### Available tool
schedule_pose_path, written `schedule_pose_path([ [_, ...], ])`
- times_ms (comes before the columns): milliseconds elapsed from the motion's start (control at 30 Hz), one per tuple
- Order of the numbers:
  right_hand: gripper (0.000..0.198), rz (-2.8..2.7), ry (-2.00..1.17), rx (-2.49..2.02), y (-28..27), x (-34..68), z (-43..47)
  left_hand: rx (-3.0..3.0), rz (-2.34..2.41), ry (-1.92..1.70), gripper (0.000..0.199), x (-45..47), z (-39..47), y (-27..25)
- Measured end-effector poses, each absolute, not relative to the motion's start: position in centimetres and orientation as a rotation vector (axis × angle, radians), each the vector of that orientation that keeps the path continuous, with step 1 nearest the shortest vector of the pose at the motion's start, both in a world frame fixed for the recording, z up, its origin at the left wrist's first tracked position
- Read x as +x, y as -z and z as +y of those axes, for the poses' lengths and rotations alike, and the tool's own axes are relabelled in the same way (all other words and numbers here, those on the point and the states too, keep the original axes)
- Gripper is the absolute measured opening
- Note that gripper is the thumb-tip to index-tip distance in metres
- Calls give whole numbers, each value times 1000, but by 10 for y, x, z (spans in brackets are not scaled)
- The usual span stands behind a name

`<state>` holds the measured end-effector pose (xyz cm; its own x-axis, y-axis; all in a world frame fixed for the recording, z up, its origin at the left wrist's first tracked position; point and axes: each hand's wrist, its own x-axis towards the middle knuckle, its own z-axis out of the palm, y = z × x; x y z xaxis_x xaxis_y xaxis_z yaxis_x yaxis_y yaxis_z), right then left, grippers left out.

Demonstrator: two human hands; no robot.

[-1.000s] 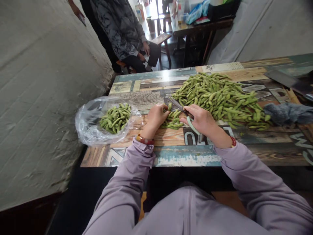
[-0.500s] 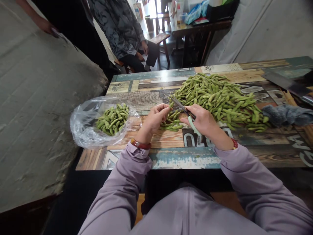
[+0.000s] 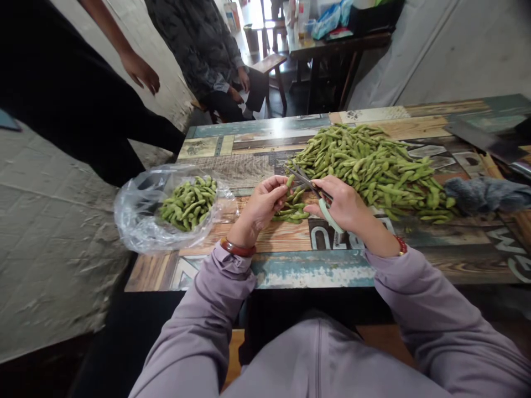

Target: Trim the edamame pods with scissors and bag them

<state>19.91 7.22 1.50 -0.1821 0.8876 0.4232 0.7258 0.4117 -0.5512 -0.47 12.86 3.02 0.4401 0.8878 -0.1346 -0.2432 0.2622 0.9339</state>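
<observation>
Scissors (image 3: 309,185) handle hidden inside right hand (image 3: 344,207) fingers

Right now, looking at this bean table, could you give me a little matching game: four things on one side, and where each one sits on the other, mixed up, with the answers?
Things:
1. scissors
2. single pod
3. plastic bag
4. big pile of pods

Places:
A. loose on the table's far right part
B. pinched in the left hand
C. held in the right hand
D. at the table's left edge, with pods inside

Pairs: 1-C, 2-B, 3-D, 4-A
</observation>
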Motion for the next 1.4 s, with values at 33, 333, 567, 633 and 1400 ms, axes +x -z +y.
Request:
schedule_pose_path([
  [33, 49, -1968, -299, -1363, -15, 199, 72, 1028, 786, -887, 27, -5, 129, -29],
  [333, 39, -2010, -279, -1331, -13, 199, 73, 1159, 830, -874, 30, -6, 125, -25],
  [567, 42, -2058, -357, -1304, -13, 195, 70, 1250, 845, -880, 35, -6, 124, -29],
  [633, 43, -2058, -395, -1322, -14, 194, 69, 1266, 834, -872, 36, -6, 124, -30],
  [1400, 35, -2178, -304, -1270, -15, 195, 69, 1274, 825, -820, 31, -10, 124, -31],
])
